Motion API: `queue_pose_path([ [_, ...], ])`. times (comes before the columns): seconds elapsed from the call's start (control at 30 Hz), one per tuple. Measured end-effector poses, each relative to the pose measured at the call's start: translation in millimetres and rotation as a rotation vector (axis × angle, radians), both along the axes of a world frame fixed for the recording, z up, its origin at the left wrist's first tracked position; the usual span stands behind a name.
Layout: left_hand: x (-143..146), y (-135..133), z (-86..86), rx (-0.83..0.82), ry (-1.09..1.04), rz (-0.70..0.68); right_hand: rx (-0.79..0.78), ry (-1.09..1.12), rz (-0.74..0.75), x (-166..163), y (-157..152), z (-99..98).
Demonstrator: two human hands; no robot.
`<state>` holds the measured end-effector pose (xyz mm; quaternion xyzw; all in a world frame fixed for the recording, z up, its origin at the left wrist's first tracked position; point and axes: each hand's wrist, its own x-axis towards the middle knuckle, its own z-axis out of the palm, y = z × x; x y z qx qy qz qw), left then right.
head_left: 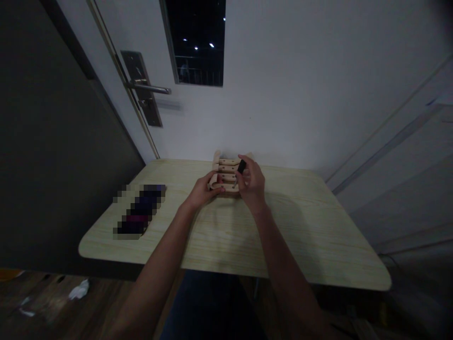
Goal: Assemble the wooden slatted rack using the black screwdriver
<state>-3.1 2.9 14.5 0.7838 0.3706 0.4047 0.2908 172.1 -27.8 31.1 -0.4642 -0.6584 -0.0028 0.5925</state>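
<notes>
A small wooden piece (226, 169) made of several light slats lies at the far side of the pale wooden table (304, 236). My left hand (204, 190) grips its left end, fingers curled round the edge. My right hand (252, 183) is closed on a small tool with a black handle (241, 166), whose thin metal tip points down at the slats.
A dark, blurred-out object (139, 212) lies on the table's left part. A white door with a metal handle (148, 87) and a dark window pane (198, 42) stands just behind the table. Scraps of paper (79, 289) lie on the floor at the lower left.
</notes>
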Motion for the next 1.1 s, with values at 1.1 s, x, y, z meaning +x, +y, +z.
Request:
queue_pose_path([
  [1.1,0.4,1.3,-0.3,-0.005,-0.009,-0.006,0.002,0.021,0.005,-6.4,0.2,0.5],
])
